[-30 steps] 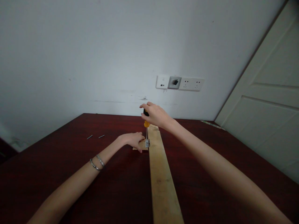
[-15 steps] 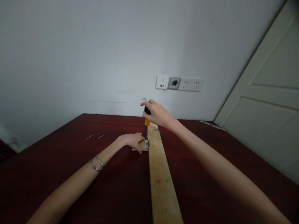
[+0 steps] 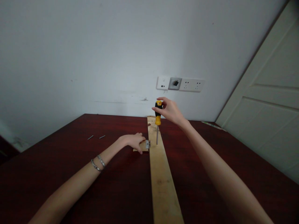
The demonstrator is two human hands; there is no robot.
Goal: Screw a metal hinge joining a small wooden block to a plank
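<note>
My right hand (image 3: 170,110) grips a yellow and black screwdriver (image 3: 158,112) by its handle. The screwdriver points down, its tip over or on the long wooden board (image 3: 161,174); whether they touch, I cannot tell. My left hand (image 3: 135,141) is closed around a small wooden block (image 3: 144,147), thumb on the near side and fingers on the far side. A small metal hinge (image 3: 148,144) spans the joint between the block and the board's left edge.
Two screws (image 3: 90,137) lie on the dark red table (image 3: 112,193), left of my left hand. Behind the table stands a white wall with sockets (image 3: 190,85). A white panelled door (image 3: 268,102) is at the right, near a thin strip (image 3: 213,125) on the table's back edge.
My right hand has moved the screwdriver to the right, from above the hinge to over the board. My left hand stays on the block.
</note>
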